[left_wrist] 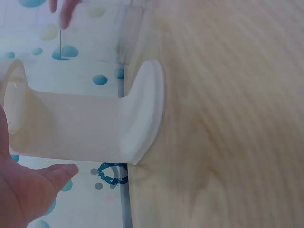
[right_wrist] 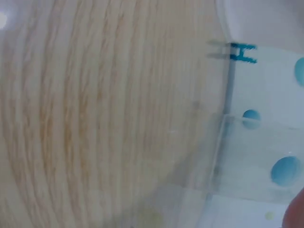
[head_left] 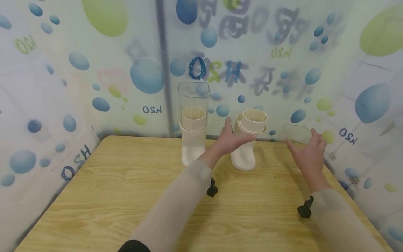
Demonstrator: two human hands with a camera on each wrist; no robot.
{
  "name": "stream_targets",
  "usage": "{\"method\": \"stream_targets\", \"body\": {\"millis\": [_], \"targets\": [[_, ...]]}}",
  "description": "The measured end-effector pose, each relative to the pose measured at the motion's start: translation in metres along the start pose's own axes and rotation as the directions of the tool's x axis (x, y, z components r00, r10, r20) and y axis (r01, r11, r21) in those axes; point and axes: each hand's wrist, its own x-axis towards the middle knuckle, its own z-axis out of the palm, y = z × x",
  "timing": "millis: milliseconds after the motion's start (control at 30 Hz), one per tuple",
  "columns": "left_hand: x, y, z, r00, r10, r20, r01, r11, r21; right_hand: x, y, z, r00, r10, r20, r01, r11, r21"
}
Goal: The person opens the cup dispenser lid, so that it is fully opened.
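Note:
Near the table's back edge stands a cream, boot-shaped plastic base (head_left: 244, 159) with a ring-like cup (head_left: 254, 117) on top. My left hand (head_left: 231, 138) is close by it, fingers extended along its left and the thumb across its front. In the left wrist view this base (left_wrist: 85, 123) shows side-on, with the fingers (left_wrist: 42, 183) spread beside it. Farther right, my right hand (head_left: 310, 152) grips a clear open box (head_left: 296, 134), thumb on its left and fingers on its right. The right wrist view shows a clear wall of the box (right_wrist: 256, 159) and one fingertip (right_wrist: 295, 213).
A similar cream base (head_left: 193, 145) stands to the left, with a tall clear box (head_left: 193, 94) around its upper cup. The wooden table (head_left: 126, 196) ends at fabric walls (head_left: 119, 63) printed with coloured dots and letters, which stand behind and at both sides.

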Motion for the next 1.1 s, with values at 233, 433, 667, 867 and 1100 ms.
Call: {"method": "stream_targets", "body": {"millis": [233, 433, 667, 867, 1100], "targets": [[-0.040, -0.017, -0.014, 0.995, 0.073, 0.073, -0.072, 0.997, -0.015, -0.022, -0.030, -0.018, 0.987, -0.115, -0.113, 0.130, 0.981, 0.141], [-0.079, -0.017, -0.036, 0.996, 0.051, 0.077, -0.055, 0.998, 0.042, -0.052, -0.064, -0.022, 0.958, -0.265, -0.110, 0.285, 0.921, 0.264], [-0.120, -0.016, -0.066, 0.988, 0.129, 0.086, -0.137, 0.986, 0.093, -0.084, -0.096, -0.011, 0.859, -0.473, -0.195, 0.512, 0.792, 0.333], [-0.147, -0.018, -0.098, 0.984, 0.171, 0.053, -0.175, 0.981, 0.082, -0.101, -0.124, -0.003, 0.803, -0.576, -0.152, 0.588, 0.727, 0.354], [-0.163, -0.021, -0.141, 0.982, 0.186, -0.022, -0.182, 0.975, 0.125, -0.110, -0.166, 0.002, 0.785, -0.618, -0.040, 0.585, 0.719, 0.375]]}}
